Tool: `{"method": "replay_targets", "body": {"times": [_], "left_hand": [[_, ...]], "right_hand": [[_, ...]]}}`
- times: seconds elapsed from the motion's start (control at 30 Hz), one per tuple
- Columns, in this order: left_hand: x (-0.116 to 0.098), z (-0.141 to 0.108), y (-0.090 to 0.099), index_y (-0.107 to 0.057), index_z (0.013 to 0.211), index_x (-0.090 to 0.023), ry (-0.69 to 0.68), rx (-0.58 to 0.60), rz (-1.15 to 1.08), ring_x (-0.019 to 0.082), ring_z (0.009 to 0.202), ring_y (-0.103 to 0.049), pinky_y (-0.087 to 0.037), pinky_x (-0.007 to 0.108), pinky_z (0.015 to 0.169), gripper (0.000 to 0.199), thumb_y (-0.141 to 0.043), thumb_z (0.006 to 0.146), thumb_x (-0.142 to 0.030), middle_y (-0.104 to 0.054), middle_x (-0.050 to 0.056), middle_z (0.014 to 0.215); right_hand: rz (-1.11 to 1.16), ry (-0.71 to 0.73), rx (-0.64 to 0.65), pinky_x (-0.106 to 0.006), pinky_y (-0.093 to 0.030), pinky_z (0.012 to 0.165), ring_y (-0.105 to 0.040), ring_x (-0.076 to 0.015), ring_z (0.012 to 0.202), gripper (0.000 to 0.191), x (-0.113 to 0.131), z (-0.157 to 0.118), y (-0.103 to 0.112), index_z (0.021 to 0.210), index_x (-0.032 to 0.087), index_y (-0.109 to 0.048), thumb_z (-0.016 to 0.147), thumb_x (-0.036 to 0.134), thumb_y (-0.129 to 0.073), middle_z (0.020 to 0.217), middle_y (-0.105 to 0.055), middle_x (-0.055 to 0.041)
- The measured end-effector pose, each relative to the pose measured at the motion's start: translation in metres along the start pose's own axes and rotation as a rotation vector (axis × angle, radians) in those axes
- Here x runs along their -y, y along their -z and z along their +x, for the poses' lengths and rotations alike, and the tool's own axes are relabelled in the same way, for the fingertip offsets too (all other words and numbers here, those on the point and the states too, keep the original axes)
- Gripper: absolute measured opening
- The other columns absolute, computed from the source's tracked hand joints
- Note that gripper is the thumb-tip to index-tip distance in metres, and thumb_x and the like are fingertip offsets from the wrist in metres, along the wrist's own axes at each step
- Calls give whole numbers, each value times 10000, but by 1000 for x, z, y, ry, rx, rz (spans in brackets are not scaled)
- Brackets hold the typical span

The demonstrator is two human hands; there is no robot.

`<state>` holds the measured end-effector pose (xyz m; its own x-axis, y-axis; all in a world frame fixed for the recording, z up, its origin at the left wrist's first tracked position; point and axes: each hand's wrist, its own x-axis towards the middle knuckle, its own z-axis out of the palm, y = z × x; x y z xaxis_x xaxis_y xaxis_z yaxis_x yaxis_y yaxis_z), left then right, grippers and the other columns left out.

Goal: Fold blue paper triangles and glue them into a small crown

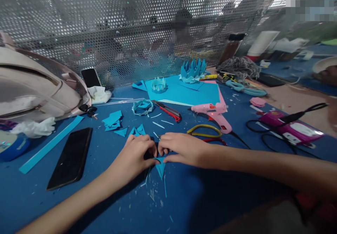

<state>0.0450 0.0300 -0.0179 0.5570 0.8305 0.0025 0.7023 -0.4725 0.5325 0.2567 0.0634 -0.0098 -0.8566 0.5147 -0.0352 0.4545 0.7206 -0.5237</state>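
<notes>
Between both hands lies a small folded piece of blue paper point(161, 169), its pointed tip toward me on the blue table. My left hand point(140, 149) pinches its left side, thumb against the paper and fingers curled. From the right, my right hand point(181, 148) grips the other side in the same way, its fingertips close to the left ones. The paper's far part is hidden under the fingers. Just beyond my left hand sit folded blue paper triangles point(137, 130) and a stack of blue paper pieces point(113, 120).
Past the hands lie a red box cutter point(168, 112), scissors point(205, 131) and a pink glue gun point(214, 114) with its cord. Farther back, a folded paper crown shape point(193, 71) stands near blue sheets point(181, 93). At left are a phone point(70, 158), a paper strip point(51, 144) and a bag point(34, 83).
</notes>
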Motion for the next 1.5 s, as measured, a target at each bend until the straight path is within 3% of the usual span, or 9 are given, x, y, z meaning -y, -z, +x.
{"method": "replay_targets", "body": {"times": [0.17,0.3,0.4,0.67,0.93,1.17,1.4,1.5], "left_hand": [[-1,1,1,-645,799,-190,39,16,-60,204,824,-608,-347,336,796,180,-819,755,-176,-673,-26,807],[0,1,1,-635,732,-186,71,73,-210,149,646,-608,-379,250,635,152,-783,767,-184,-658,-44,666],[0,-1,3,-644,757,-183,104,95,-324,136,623,-602,-386,222,576,120,-764,759,-190,-660,-36,676],[5,-6,5,-680,760,-149,200,63,-572,137,586,-544,-385,236,563,245,-750,719,-380,-640,-4,652],[3,-13,5,-590,629,-166,250,-115,-692,93,502,-449,-323,213,518,311,-765,688,-417,-522,-46,546],[-5,-23,3,-534,652,-180,269,-245,-778,75,439,-445,-298,182,454,385,-788,673,-470,-462,-75,509],[-8,-30,-10,-538,707,-179,252,-374,-856,67,413,-444,-284,169,420,415,-782,702,-515,-465,-78,497],[-14,-32,-19,-540,733,-177,230,-404,-892,70,403,-440,-299,167,406,437,-696,784,-582,-479,-69,479]], "right_hand": [[-40,0,11,-259,-415,719,-588,-178,926,181,4,0,2,928,185,-641,833,269,-771,918,-653,-8],[2,-26,32,-248,-381,687,-590,-174,925,122,8,1,4,866,189,-644,840,229,-755,873,-666,5],[88,-48,22,-240,-362,653,-600,-159,843,78,10,2,6,849,185,-656,839,188,-733,827,-667,11],[287,9,-127,-227,-396,666,-579,-117,752,49,20,15,14,874,180,-690,838,154,-670,835,-690,15],[447,-18,-260,-217,-377,624,-506,-99,685,127,19,21,3,898,154,-648,837,252,-701,797,-621,17],[481,-25,-181,-228,-349,568,-483,-96,579,421,24,5,-13,724,145,-590,959,491,-536,637,-554,27],[506,34,-265,-229,-345,577,-460,-99,589,433,21,9,-24,722,149,-596,944,517,-546,654,-543,25],[514,65,-292,-237,-336,587,-453,-108,605,446,17,11,-25,675,151,-587,923,522,-574,645,-544,21]]}}
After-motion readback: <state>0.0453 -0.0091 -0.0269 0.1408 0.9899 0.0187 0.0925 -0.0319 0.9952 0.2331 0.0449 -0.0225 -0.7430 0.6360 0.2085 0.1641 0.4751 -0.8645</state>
